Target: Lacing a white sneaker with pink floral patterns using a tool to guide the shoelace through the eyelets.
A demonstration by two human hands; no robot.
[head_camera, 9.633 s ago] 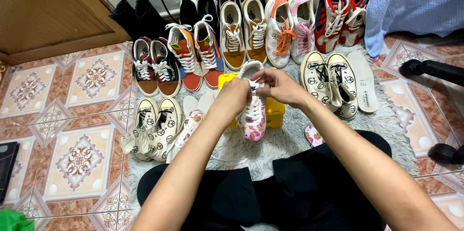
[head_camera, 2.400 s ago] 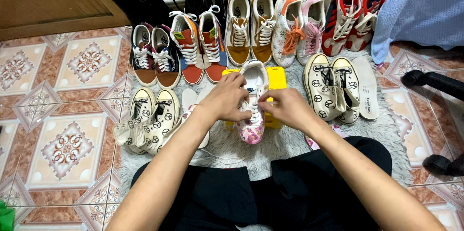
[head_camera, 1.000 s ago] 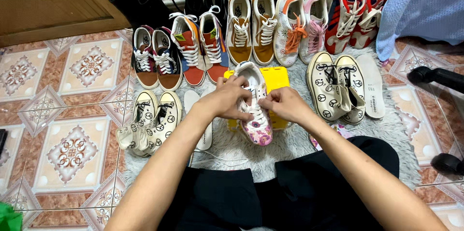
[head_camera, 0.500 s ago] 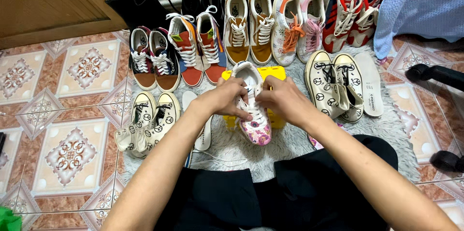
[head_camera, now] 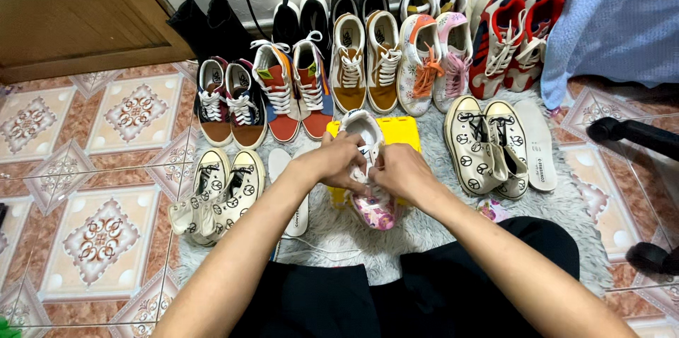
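Resting upright, white-and-pink floral sneaker [head_camera: 373,200]

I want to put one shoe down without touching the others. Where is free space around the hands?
Bare tiled floor lies left of the cream sneaker pair. Some grey rug shows between the pink patterned shoe and the cream high-tops. The back rows by the wall are crowded. Both hands, left hand and right hand, are on the shoe.
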